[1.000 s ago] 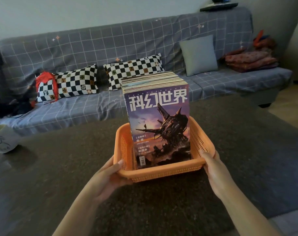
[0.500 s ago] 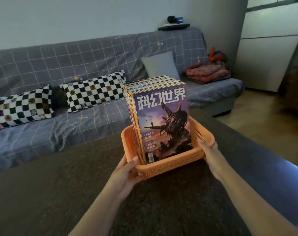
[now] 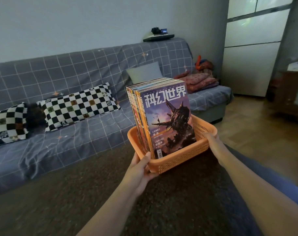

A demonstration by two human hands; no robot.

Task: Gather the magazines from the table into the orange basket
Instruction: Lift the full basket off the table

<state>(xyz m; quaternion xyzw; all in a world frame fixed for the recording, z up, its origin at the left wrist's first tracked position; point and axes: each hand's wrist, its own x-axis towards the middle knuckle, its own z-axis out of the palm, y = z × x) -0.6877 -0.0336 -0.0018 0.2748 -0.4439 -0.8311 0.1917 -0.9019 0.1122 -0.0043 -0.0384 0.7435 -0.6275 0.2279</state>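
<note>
Standing upright in a tight row, the stack of glossy paper magazines point(image 3: 159, 116) fills the left and middle of the orange perforated plastic basket point(image 3: 187, 155). The front cover bears large white Chinese characters reading 科幻世界 across its top, above a dark spiked machine against a purple and orange sky. Smaller white lines of text run down the cover's lower left, too small to read, and a white barcode patch sits at the bottom edge. The spines behind it show orange, yellow and red edges; their lettering cannot be made out.

The basket sits over the dark speckled table top point(image 3: 76, 201), near its far right edge; whether it rests on the surface or is lifted clear cannot be told. The left hand point(image 3: 141, 169) grasps the basket's near left corner, thumb over the rim. The right hand point(image 3: 213, 142) grips the right side wall, fingers curled under the rim.

Beyond the table stands a grey grid-patterned fabric sofa point(image 3: 76, 74) carrying two black-and-white chequered cushions point(image 3: 80, 106), one plain grey cushion point(image 3: 144, 72) and a folded reddish patterned blanket point(image 3: 201, 81).
</note>
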